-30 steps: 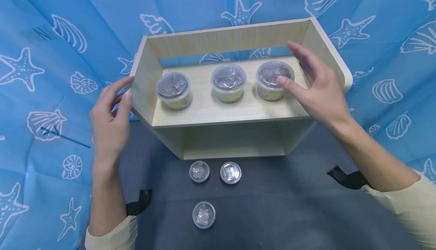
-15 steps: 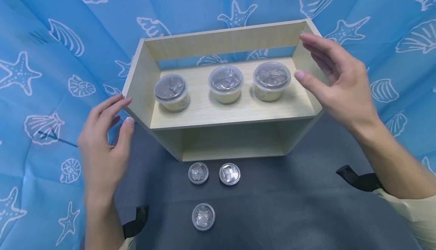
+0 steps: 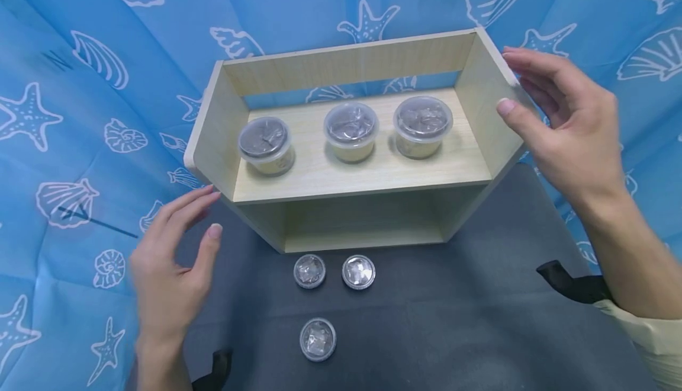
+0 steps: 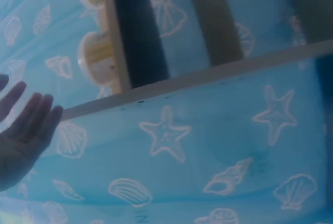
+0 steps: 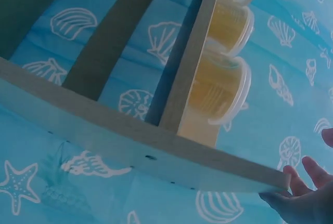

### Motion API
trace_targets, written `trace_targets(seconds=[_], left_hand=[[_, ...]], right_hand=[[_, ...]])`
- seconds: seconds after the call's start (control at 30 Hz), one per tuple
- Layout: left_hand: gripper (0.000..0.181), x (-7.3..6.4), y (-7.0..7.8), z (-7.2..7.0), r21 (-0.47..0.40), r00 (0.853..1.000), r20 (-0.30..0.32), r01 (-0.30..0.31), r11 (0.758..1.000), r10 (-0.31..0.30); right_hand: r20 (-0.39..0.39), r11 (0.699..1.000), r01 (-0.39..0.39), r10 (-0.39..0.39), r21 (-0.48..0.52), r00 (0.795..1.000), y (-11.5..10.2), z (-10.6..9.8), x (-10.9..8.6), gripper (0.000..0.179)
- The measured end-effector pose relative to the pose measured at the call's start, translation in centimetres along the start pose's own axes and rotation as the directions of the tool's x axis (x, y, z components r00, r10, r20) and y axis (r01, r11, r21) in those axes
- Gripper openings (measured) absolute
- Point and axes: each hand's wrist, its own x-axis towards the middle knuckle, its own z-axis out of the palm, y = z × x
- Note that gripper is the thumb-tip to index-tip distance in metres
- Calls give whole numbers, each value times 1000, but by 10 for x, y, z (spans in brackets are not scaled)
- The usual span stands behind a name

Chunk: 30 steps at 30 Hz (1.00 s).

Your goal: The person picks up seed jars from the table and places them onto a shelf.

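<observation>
A light wooden two-tier shelf (image 3: 362, 194) stands in the middle of the head view. On its upper board sit three lidded plastic cups: a left cup (image 3: 266, 146), a middle cup (image 3: 351, 132) and a right cup (image 3: 423, 127). My left hand (image 3: 173, 260) is beside the shelf's lower left side, fingers loosely extended and holding nothing; its fingertips lie close to the panel's edge. At the right side panel (image 3: 492, 101) is my right hand (image 3: 575, 124), thumb and fingers spread about its front edge. Whether they touch the panel is hard to tell.
Three small round lidded containers lie on the dark cloth before the shelf: a left one (image 3: 309, 271), a right one (image 3: 359, 272) and a nearer one (image 3: 318, 339). Behind hangs a blue curtain (image 3: 298, 0) with shells and starfish.
My right hand has moved right, away from the right cup to the shelf's side panel. My left hand has slid down along the left panel. The cups stay put.
</observation>
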Motion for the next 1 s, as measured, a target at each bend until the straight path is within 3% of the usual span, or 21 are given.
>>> trace_targets(seconds=[0.13,0.23,0.43,0.63,0.73,0.8,0.87,0.93,1.0], left_hand=[[33,-11,-8,7,-89,997,67,-32,996,38],[34,-20,-15,13,-212,991,118,-41,976,67],[43,-40,-32,25,-429,967,242,32,903,81],[44,-56,-45,35,-567,946,290,46,823,147],[45,-63,-50,42,-586,937,301,34,810,178],[46,-70,-53,46,-581,929,316,29,814,192],[48,-77,-57,50,-581,917,346,45,813,197],[50,-84,-61,54,-602,904,378,77,795,198],[51,-91,-66,58,-611,892,406,104,785,198]], right_hand=[[-17,999,-45,45,-8,999,7,-4,-1,47],[-19,996,-93,93,-15,996,12,-8,-3,47],[57,967,-253,254,-30,966,24,-16,-4,50],[145,951,-308,302,25,942,32,-22,-4,53],[173,945,-325,314,35,933,36,-24,-3,52],[195,942,-336,330,-4,924,39,-26,-3,52],[217,938,-344,343,-31,914,41,-27,-3,52],[240,937,-346,346,-44,907,44,-29,-4,51],[264,937,-350,337,4,904,47,-30,-4,50]])
